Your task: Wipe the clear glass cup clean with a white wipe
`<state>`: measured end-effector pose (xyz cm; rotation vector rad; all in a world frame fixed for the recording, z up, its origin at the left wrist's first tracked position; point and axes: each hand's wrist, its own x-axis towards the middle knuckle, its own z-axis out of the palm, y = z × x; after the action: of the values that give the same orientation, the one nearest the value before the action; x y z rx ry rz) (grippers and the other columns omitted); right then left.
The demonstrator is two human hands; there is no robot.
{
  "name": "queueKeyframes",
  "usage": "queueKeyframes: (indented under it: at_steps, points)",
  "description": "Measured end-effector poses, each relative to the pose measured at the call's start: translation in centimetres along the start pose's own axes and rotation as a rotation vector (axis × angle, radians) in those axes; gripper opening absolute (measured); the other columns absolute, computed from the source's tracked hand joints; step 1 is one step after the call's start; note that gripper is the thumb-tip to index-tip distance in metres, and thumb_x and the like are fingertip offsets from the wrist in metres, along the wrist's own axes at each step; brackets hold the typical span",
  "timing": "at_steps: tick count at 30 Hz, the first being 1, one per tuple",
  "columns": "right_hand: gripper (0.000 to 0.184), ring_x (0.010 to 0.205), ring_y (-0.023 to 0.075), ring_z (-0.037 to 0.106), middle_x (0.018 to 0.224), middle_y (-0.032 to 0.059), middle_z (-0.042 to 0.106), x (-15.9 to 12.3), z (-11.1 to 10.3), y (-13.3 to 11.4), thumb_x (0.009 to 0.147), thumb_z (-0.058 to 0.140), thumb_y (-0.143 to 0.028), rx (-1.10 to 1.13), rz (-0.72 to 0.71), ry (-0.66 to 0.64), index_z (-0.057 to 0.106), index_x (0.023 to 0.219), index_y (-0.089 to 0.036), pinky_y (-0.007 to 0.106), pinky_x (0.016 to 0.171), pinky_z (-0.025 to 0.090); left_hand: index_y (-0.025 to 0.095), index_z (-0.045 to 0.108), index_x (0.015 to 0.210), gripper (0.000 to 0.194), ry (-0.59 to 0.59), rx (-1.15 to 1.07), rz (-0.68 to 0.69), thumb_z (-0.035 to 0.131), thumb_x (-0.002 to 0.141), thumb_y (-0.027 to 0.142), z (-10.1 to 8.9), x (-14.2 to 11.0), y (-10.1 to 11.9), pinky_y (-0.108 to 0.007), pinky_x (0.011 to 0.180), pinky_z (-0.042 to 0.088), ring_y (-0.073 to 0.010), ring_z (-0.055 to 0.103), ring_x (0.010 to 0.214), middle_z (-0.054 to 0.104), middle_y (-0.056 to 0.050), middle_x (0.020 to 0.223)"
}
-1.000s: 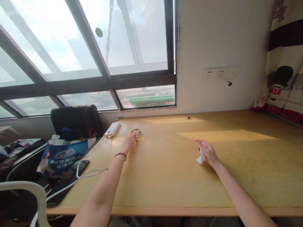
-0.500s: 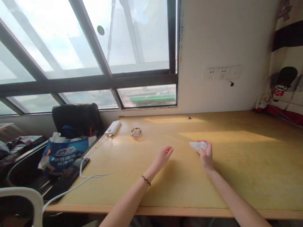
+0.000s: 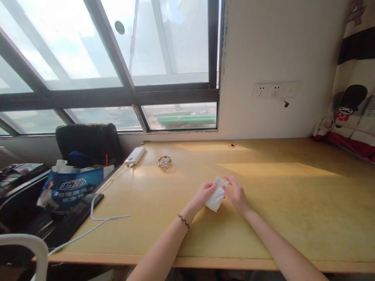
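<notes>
A folded white tissue (image 3: 216,198) is held over the middle of the desk, its lower end hanging free and a little tilted. My left hand (image 3: 203,195), with a braided bracelet at the wrist, is closed on the tissue's left side, thumb on top. At the tissue's upper right edge, my right hand (image 3: 236,195) has its thumb on the paper and its fingers curved around that edge. Some fingertips are hidden behind the tissue. Farther back and to the left, a silvery ring-shaped metal object (image 3: 164,162) rests on the desk, apart from both hands.
On the wooden desk (image 3: 281,218), a white power bank (image 3: 135,155) with a white cable (image 3: 108,219) lies at the left. A dark keyboard (image 3: 74,224) is along the left edge. Beyond it are a blue bag (image 3: 73,191) and a black chair (image 3: 89,142). Wall sockets (image 3: 275,90) are behind.
The tissue has moved left, from my right hand alone to between both hands, and is now more spread out. My left hand has closed on it. The view has shifted slightly.
</notes>
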<state>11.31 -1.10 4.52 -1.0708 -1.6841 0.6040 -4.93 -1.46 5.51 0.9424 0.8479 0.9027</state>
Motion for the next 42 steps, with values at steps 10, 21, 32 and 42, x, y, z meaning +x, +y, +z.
queueKeyframes:
  at_steps: [10,21,32,42]
  points:
    - [0.029,0.052,0.0126,0.051,0.062,0.0019,0.060,0.6,-0.7,0.9,0.073,0.054,-0.044,0.135,0.345,0.110,0.061,0.075,-0.015,0.021,0.044,0.038,0.008,0.061,0.061,0.038,0.113,0.587,0.084,0.059,0.063,0.046,-0.4,0.9,-0.8,-0.019,0.042,0.028,-0.0090,0.044,0.045,0.051,0.001,0.048]
    - [0.030,0.041,0.0043,0.041,0.061,-0.0006,0.057,2.4,-3.1,4.5,0.054,0.070,-0.039,0.494,0.617,0.393,0.057,0.066,-0.014,0.016,0.036,0.032,0.016,0.051,0.073,0.031,0.911,0.551,0.282,0.041,0.075,0.045,-10.8,-3.5,5.0,-0.020,0.038,0.031,-0.0090,0.040,0.037,0.041,0.005,0.045]
    - [0.032,0.041,0.0045,0.046,0.063,-0.0009,0.060,1.9,-2.7,4.9,0.048,0.073,-0.035,0.533,0.709,0.401,0.059,0.069,-0.015,0.015,0.035,0.037,0.009,0.055,0.091,0.042,1.350,1.631,-0.313,0.032,0.080,0.042,-17.6,-12.4,3.2,-0.036,0.059,0.039,-0.0310,0.055,0.079,0.057,-0.017,0.084]
    - [0.031,0.041,0.0054,0.047,0.066,0.0009,0.063,1.6,-3.0,4.6,0.050,0.071,-0.036,0.522,0.702,0.387,0.059,0.069,-0.014,0.017,0.036,0.038,0.020,0.060,0.095,0.031,0.920,1.807,0.228,0.034,0.082,0.031,-16.6,-10.5,2.3,-0.035,0.089,0.036,-0.0234,0.048,0.104,0.057,-0.009,0.109]
